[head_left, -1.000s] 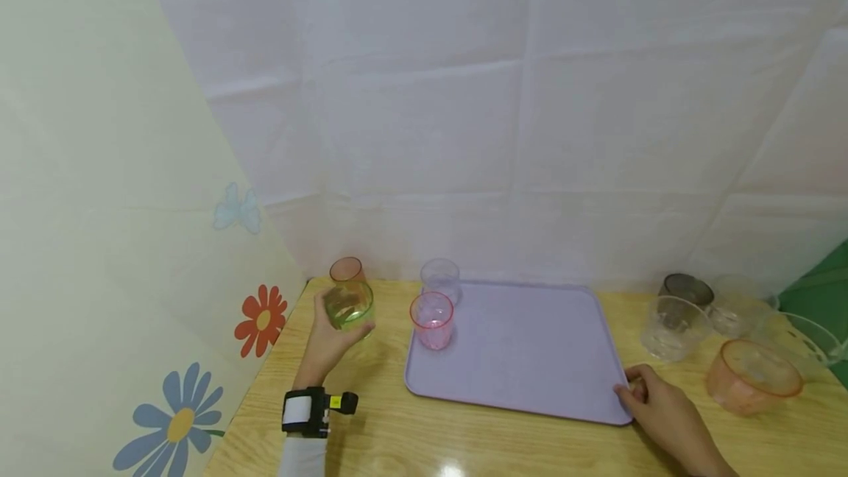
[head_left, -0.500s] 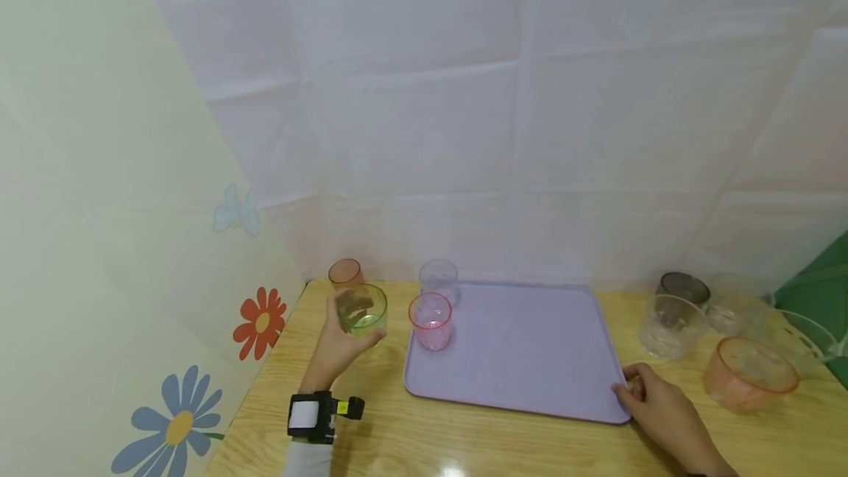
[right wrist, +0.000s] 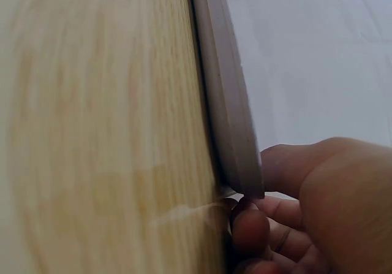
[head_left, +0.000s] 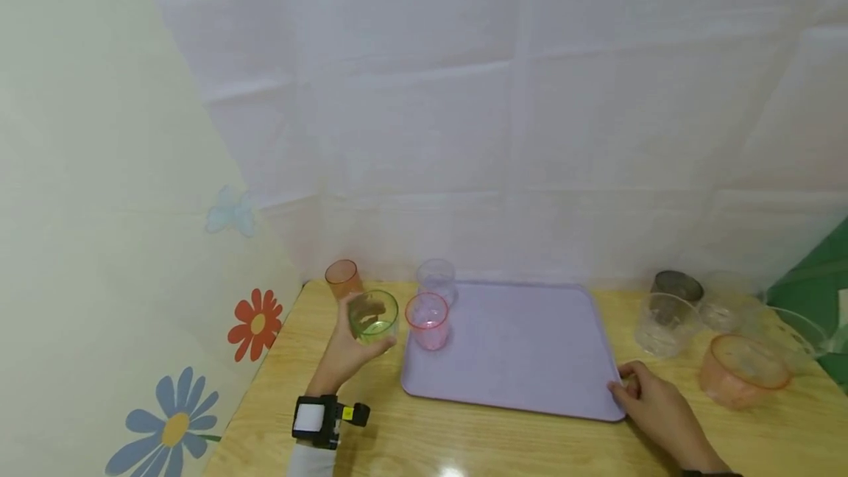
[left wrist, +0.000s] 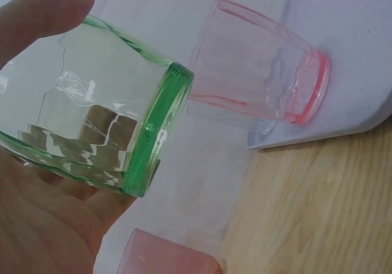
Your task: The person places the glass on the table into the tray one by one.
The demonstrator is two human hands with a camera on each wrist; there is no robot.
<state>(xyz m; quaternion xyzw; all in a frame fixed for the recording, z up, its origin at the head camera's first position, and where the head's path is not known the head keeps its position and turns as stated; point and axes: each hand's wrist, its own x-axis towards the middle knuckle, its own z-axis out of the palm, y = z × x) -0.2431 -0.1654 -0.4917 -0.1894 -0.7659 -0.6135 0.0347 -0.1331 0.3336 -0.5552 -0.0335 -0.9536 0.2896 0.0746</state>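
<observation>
My left hand (head_left: pixel 352 355) grips a clear green cup (left wrist: pixel 131 111), thumb on one side and fingers around the other, just left of the tray. A pink-rimmed clear cup (head_left: pixel 428 322) stands on the left end of the lavender tray (head_left: pixel 517 359), close beside the green one. Behind it is a colourless cup (head_left: pixel 436 276) at the tray's back left corner. My right hand (head_left: pixel 656 407) pinches the tray's front right corner, thumb on top and curled fingers at its edge, as the right wrist view shows.
An orange cup (head_left: pixel 342 280) stands behind my left hand. To the right of the tray are a dark grey cup (head_left: pixel 677 285), a clear cup (head_left: pixel 665 330), an orange bowl (head_left: pixel 742 377) and more clear ware. A white cloth (head_left: pixel 411 131) hangs behind the table.
My left hand has carried the green cup rightward, away from the orange cup and up close to the pink-rimmed cup. The right hand keeps its hold on the tray corner.
</observation>
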